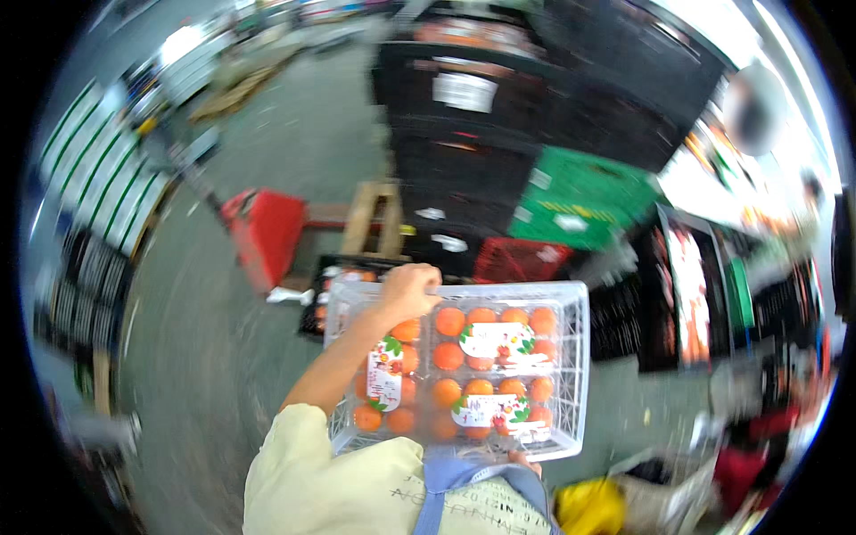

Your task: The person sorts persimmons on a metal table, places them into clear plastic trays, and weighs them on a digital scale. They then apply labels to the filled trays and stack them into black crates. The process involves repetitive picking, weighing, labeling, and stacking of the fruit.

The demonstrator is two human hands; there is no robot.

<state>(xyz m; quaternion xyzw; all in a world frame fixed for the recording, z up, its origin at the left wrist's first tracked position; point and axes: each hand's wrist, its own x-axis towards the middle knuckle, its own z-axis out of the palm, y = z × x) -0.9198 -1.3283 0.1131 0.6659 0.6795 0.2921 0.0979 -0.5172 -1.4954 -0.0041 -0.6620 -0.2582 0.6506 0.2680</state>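
A white plastic crate [582, 374] is held level in front of my body. Inside it lie clear packs of round orange fruit [449, 321] with printed labels; one pack [384, 374] at the left is turned lengthwise, and two lie at the right. My left hand [411, 291] grips the crate's far rim, its arm reaching across the left pack. At the near rim, by my apron, my right hand [525, 461] shows only in part, its fingers against the crate.
Stacked black crates [461, 160] stand ahead, beside a green crate [582, 197] and a red crate [521, 259]. A red pallet jack [264, 231] and a wooden pallet [371, 217] are ahead left. Black crates [692, 301] stand right; a yellow bag [590, 508] lies near right.
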